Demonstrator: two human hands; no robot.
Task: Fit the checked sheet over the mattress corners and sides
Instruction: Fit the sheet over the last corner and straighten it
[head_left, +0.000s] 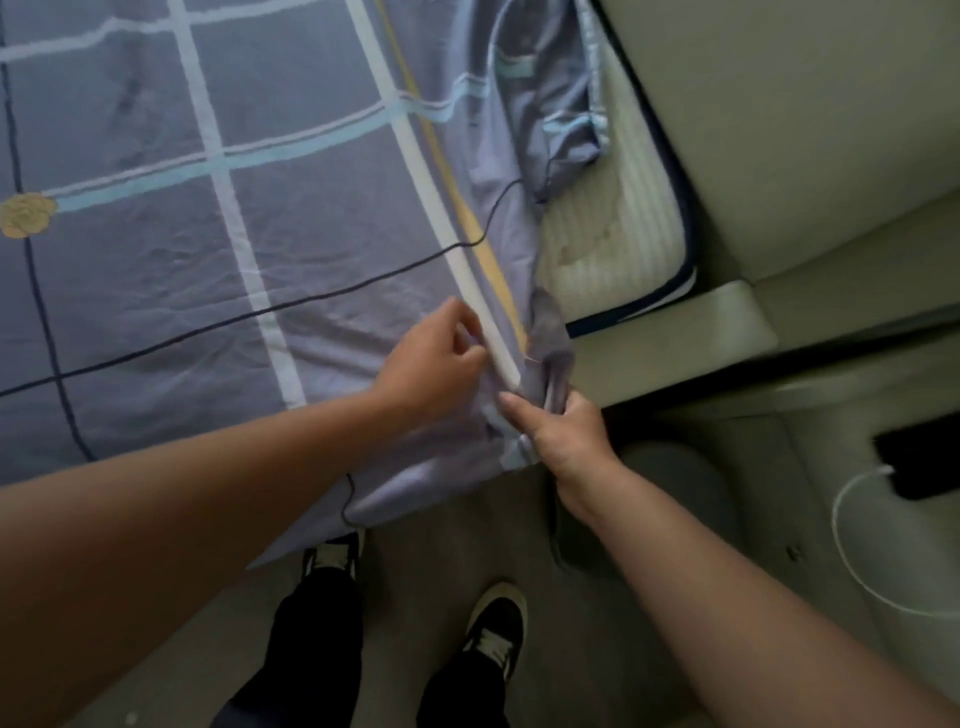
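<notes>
There are one checked sheet (208, 260), one mattress (613, 234), two hands, the left hand (431, 358) and the right hand (563, 431), two shoes (332, 553) near, and one phone (919, 462) with one white cable (837, 519) at right.

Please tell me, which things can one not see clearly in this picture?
All in the head view:
1. Right hand: its fingertips are buried in the bunched sheet, so how much cloth it holds is hidden.
2. Left hand: motion blur; whether it pinches the sheet is unclear.
3. Mattress: one bare corner shows; the others lie beyond the frame edges.
4. Dark device: blurred, cut by the right edge.
</notes>
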